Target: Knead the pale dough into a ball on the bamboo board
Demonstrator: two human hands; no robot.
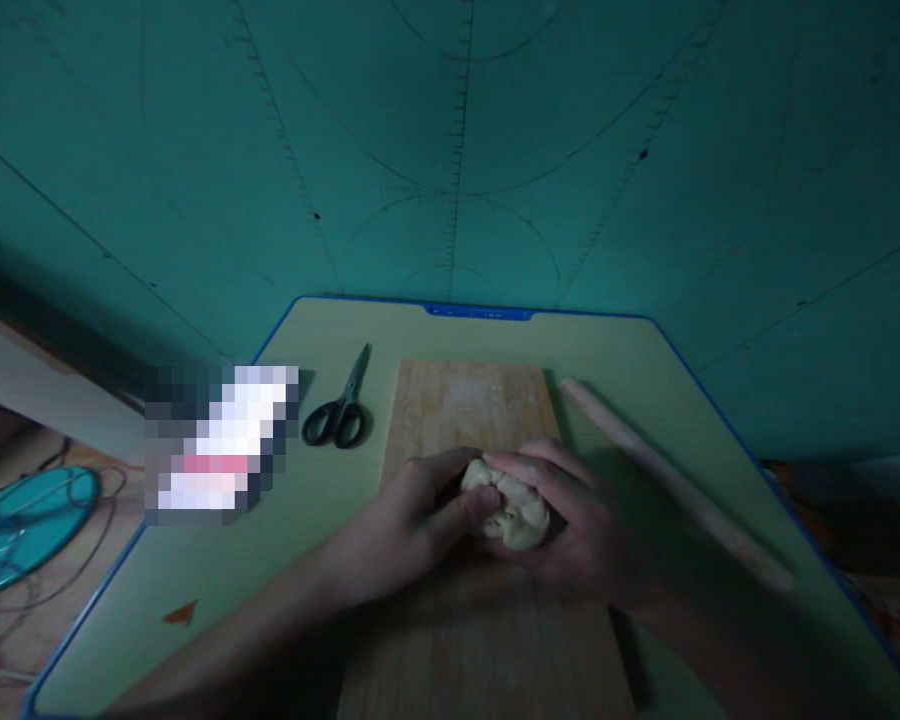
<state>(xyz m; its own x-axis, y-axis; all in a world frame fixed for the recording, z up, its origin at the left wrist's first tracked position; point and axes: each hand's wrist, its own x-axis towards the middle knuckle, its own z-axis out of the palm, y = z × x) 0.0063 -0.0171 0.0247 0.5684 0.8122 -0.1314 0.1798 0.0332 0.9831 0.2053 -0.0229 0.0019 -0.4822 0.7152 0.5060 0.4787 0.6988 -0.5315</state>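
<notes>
A pale lump of dough [511, 505] lies on a wooden board [471, 410] in the middle of the table. My left hand [412, 520] presses against the dough from the left, fingers curled onto it. From the right, my right hand [570, 520] cups the same lump, fingers wrapped over its top. Both hands hold the dough together, so part of it is hidden under the fingers.
Black-handled scissors [339, 410] lie left of the board. A wooden rolling pin [667, 480] lies diagonally to its right. A blurred-out package [221, 445] sits at the left. The table [270, 560] has a blue rim; a green wall stands behind.
</notes>
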